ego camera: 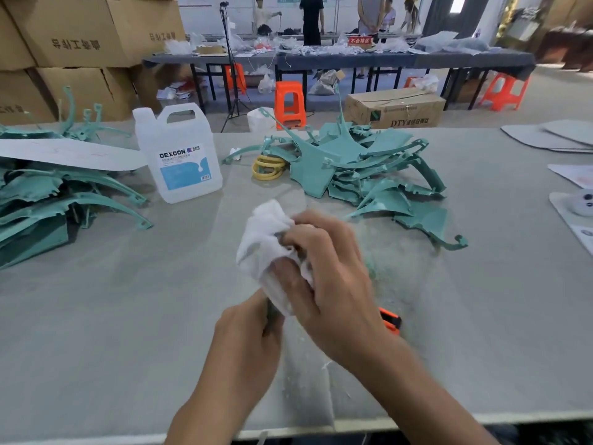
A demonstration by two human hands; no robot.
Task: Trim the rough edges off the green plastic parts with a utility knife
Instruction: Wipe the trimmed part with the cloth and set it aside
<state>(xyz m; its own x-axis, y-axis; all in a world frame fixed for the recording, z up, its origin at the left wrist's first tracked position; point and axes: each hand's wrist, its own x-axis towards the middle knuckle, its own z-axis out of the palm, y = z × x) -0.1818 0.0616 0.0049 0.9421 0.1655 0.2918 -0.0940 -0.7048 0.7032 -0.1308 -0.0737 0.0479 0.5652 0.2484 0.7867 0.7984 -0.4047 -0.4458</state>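
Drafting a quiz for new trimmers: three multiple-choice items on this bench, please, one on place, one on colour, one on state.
1. Where is the knife? A on the floor; B on the table; C in a box.
2. What colour are the rings? A yellow; B red; C black.
3. What is the right hand doing? A lying flat; B gripping the cloth; C pointing.
Answers: B, it lies on the table behind the right wrist; A, they show yellow beside the green parts; B, its fingers curl round the white cloth.
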